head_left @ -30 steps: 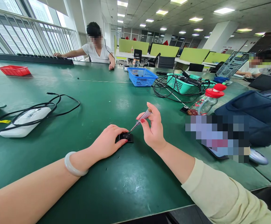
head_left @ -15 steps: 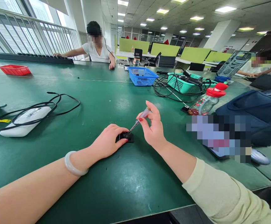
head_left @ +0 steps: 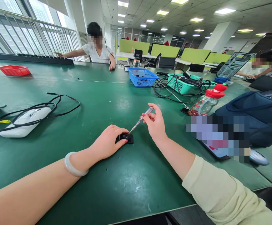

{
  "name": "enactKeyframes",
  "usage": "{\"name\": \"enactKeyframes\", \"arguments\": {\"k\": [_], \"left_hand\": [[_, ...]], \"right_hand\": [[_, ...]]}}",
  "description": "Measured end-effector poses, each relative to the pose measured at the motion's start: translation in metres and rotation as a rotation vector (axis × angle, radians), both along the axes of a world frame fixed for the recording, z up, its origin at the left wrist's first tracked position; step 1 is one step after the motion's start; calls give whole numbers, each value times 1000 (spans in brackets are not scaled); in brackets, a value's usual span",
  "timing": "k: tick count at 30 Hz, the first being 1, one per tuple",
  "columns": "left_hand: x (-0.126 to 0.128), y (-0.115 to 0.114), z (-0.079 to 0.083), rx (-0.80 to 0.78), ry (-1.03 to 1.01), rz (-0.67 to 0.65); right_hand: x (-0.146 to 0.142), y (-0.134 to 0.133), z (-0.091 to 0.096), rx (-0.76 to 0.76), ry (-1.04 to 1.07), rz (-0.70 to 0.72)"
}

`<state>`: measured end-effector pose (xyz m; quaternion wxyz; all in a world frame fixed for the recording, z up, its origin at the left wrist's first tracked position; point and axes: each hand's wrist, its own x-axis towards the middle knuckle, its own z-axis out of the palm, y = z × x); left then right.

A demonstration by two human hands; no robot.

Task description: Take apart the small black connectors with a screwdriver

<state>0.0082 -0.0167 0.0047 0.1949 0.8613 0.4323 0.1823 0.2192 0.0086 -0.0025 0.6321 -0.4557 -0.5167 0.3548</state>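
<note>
A small flat black part [head_left: 130, 139] lies on the green table, its left side hidden under my fingers. My left hand [head_left: 109, 140] grips it between thumb and fingers and keeps it against the tabletop. In my right hand [head_left: 156, 123] is a slim screwdriver [head_left: 138, 122] with a clear handle, pinched between thumb and fingers. The screwdriver slants down to the left, and its tip meets the top of the black part near my left fingertips. Fine details on the part are too small to make out.
On the green table [head_left: 91, 193] stand a blue basket [head_left: 143, 82], a teal basket [head_left: 181, 86] of cables, a red tray [head_left: 14, 71] and a red-lidded bottle [head_left: 206, 101]. A white device [head_left: 28, 122] with black cable lies left; a navy bag [head_left: 255, 115] right. Another person [head_left: 98, 50] sits opposite.
My right hand has shifted slightly right and its fingers have moved on the screwdriver handle. The left hand stays on the black part. The person opposite has lifted a hand.
</note>
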Motion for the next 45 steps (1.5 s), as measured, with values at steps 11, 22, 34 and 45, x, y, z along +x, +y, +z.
{"name": "enactKeyframes", "arguments": {"k": [11,22,34,45], "left_hand": [[0,-1,-1,1,-20,55],[0,2,-1,-27,-9,50],[-1,2,-2,-26,-23,29],[-1,2,-1,-44,-12,32]], "right_hand": [[-3,-6,4,46,-83,-43],[-3,-5,-5,48,-184,-8],[-3,2,-4,-192,126,-12],[-4,-5,2,-13,76,-23]]}}
